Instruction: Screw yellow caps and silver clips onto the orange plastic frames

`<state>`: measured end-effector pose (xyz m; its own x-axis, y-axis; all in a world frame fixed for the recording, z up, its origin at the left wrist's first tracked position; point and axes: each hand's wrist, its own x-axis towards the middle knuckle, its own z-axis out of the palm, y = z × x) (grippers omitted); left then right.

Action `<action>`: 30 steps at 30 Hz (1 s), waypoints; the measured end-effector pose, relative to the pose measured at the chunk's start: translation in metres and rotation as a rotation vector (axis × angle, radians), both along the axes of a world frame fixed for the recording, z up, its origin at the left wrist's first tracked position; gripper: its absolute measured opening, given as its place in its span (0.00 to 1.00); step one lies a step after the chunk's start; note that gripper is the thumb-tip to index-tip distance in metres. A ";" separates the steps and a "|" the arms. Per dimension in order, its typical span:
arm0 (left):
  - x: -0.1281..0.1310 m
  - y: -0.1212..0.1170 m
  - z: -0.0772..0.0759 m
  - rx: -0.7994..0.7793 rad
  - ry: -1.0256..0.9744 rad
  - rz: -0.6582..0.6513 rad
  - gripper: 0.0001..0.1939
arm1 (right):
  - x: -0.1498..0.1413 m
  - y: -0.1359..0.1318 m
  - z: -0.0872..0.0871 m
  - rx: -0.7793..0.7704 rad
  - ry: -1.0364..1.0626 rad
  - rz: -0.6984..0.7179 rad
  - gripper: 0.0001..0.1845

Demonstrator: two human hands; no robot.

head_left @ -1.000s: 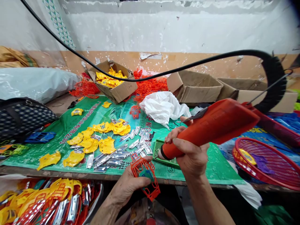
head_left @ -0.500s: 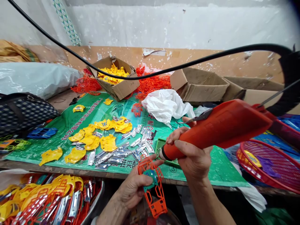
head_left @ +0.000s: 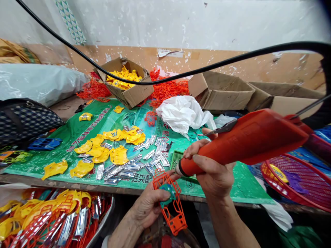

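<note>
My right hand (head_left: 216, 177) is wrapped around a red electric screwdriver (head_left: 248, 139) with a black collar, its nose aimed left and down. A dark pointed metal tool (head_left: 223, 128) lies along the top of its body. My left hand (head_left: 146, 205) pinches an orange plastic lattice frame (head_left: 178, 220) with a teal plastic piece (head_left: 168, 193) inside it, thumb on the teal piece. The screwdriver's nose is close to the frame's upper end and my left fingertips; I cannot tell whether it touches. Behind the screwdriver sits a green mesh tray (head_left: 178, 156), partly hidden.
Silver metal strips (head_left: 124, 172) and yellow plastic shells (head_left: 119, 155) lie on the green sheet (head_left: 103, 117). A bin of mixed parts (head_left: 64, 220) stands lower left. Cardboard boxes (head_left: 137, 94), a white bag (head_left: 184, 113) and a red basket (head_left: 267, 172) surround the area. A black cable (head_left: 214, 70) hangs across.
The left hand has moved slightly right and turned the orange frame, so the teal piece shows more. The screwdriver has shifted a little right in view, still in the right hand.
</note>
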<state>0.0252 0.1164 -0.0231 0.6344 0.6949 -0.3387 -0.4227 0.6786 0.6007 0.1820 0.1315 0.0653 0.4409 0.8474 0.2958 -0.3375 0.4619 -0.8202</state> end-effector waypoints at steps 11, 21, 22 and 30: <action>0.002 -0.001 0.002 -0.079 0.038 0.086 0.27 | 0.001 -0.004 0.004 0.013 0.002 0.001 0.20; 0.004 -0.001 0.004 0.021 0.146 0.062 0.30 | 0.001 -0.002 0.002 -0.023 0.011 -0.003 0.36; 0.004 -0.001 0.005 0.032 0.155 0.064 0.30 | 0.001 -0.002 0.003 -0.025 0.014 -0.002 0.36; 0.005 0.000 0.007 0.097 0.149 0.050 0.30 | 0.001 -0.003 0.003 -0.035 0.013 -0.004 0.35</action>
